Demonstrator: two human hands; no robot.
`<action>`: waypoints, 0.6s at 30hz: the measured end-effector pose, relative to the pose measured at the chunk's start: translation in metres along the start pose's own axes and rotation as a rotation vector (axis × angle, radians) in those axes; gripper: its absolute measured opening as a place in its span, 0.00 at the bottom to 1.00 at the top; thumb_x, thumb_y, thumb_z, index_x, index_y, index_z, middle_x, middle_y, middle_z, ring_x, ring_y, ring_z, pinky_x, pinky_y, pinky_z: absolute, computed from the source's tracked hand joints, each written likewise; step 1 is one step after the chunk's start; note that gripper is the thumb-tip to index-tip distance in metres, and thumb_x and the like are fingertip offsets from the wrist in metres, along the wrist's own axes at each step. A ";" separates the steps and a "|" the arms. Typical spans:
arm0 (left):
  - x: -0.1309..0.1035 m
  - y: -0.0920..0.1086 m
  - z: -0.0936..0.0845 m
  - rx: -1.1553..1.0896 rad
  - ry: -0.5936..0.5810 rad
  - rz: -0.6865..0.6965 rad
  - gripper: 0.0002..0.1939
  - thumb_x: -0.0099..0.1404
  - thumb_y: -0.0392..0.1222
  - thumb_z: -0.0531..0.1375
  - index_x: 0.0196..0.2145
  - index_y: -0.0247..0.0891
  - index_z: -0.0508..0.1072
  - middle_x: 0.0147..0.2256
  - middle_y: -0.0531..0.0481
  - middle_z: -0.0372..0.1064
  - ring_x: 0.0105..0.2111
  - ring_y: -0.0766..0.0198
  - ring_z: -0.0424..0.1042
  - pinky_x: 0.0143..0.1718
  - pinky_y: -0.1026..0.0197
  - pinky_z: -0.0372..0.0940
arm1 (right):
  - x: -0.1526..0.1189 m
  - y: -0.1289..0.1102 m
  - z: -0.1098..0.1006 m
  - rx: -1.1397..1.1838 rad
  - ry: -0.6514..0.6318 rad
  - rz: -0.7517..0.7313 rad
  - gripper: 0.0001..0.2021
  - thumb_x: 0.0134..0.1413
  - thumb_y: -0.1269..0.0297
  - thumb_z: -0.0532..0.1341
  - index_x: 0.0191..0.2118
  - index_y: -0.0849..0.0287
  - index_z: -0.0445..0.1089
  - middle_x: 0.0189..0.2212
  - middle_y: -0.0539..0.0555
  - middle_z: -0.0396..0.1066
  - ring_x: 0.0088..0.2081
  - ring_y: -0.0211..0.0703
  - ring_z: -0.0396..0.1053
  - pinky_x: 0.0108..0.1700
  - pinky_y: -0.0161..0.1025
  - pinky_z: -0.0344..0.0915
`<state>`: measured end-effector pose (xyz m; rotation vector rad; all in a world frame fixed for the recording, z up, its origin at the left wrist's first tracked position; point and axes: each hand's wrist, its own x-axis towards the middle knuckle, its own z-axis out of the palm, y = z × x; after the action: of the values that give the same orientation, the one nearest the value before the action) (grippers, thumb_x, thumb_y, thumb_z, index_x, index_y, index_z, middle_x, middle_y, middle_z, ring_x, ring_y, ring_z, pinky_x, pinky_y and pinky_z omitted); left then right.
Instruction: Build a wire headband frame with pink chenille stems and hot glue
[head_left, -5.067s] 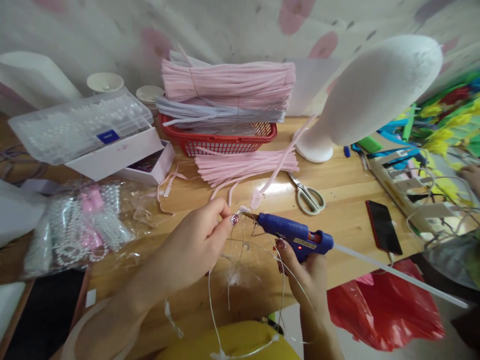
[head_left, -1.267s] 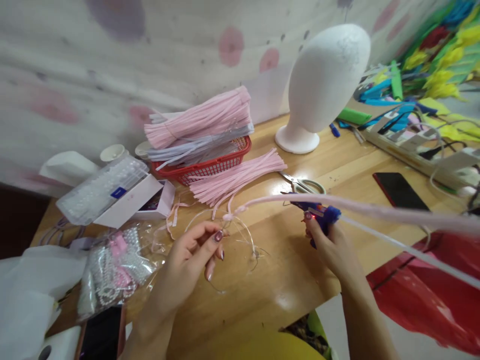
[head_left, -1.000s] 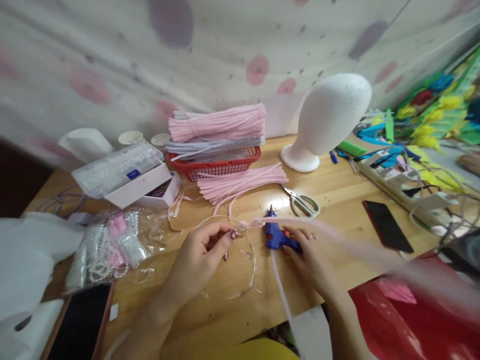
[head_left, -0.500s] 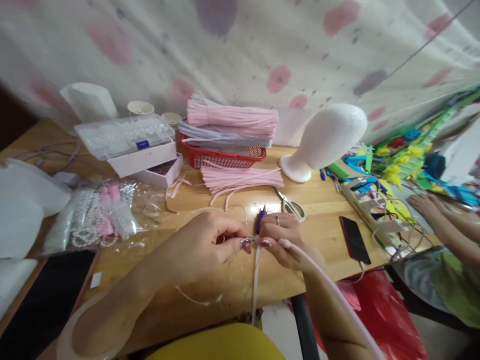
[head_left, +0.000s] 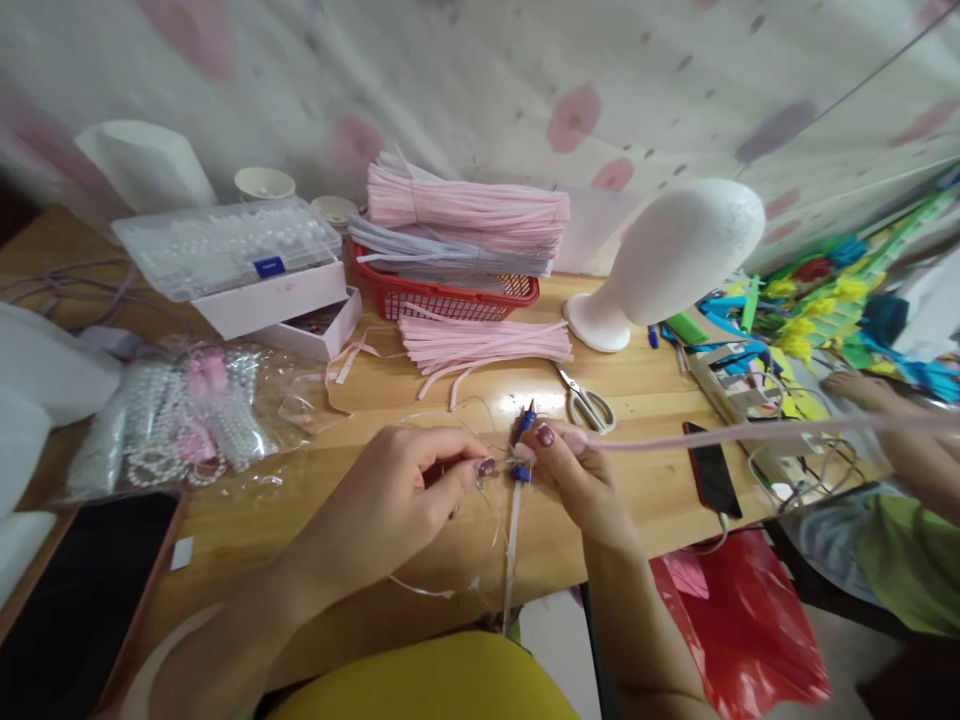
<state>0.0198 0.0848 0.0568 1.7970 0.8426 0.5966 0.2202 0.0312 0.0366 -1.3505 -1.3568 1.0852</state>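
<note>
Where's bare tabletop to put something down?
Between scissors and phone, under the pink stem; also between right hand and phone, by the table's front edge.
Crowded: left, bead bag and boxes; right, power strip; centre, left hand and glue gun.

Fuzzy pink strip, bunched at near end, rest pulled nearly straight, running right from over the blue glue gun; thin pale wire, loosely curved, trailing left and below it.
</note>
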 end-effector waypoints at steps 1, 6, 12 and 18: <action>0.003 -0.001 -0.001 0.051 0.070 0.033 0.09 0.67 0.40 0.57 0.32 0.41 0.77 0.25 0.55 0.74 0.26 0.65 0.70 0.29 0.64 0.62 | 0.001 -0.001 0.000 0.004 0.012 0.009 0.23 0.66 0.50 0.55 0.22 0.56 0.56 0.21 0.46 0.53 0.23 0.35 0.51 0.27 0.37 0.50; 0.008 -0.005 -0.002 0.437 0.607 0.241 0.02 0.65 0.39 0.60 0.35 0.40 0.73 0.40 0.45 0.75 0.45 0.54 0.71 0.51 0.51 0.63 | 0.003 -0.014 -0.001 -0.066 0.046 0.016 0.21 0.65 0.52 0.58 0.23 0.57 0.63 0.18 0.44 0.51 0.21 0.34 0.49 0.25 0.36 0.47; -0.007 0.001 0.017 0.292 0.312 0.188 0.07 0.71 0.38 0.54 0.34 0.39 0.70 0.31 0.51 0.72 0.32 0.62 0.71 0.34 0.61 0.62 | -0.003 -0.029 0.006 -0.285 0.009 0.039 0.21 0.66 0.51 0.55 0.24 0.57 0.65 0.18 0.45 0.56 0.22 0.34 0.53 0.25 0.35 0.48; -0.012 0.004 0.020 0.123 0.227 0.061 0.10 0.69 0.38 0.54 0.30 0.39 0.70 0.27 0.53 0.69 0.27 0.66 0.66 0.29 0.63 0.58 | -0.008 -0.034 0.009 -0.323 0.068 0.028 0.21 0.65 0.53 0.57 0.21 0.57 0.62 0.16 0.44 0.51 0.20 0.33 0.50 0.23 0.35 0.46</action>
<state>0.0281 0.0629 0.0533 1.8956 0.9986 0.8156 0.2045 0.0230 0.0679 -1.6278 -1.5112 0.8539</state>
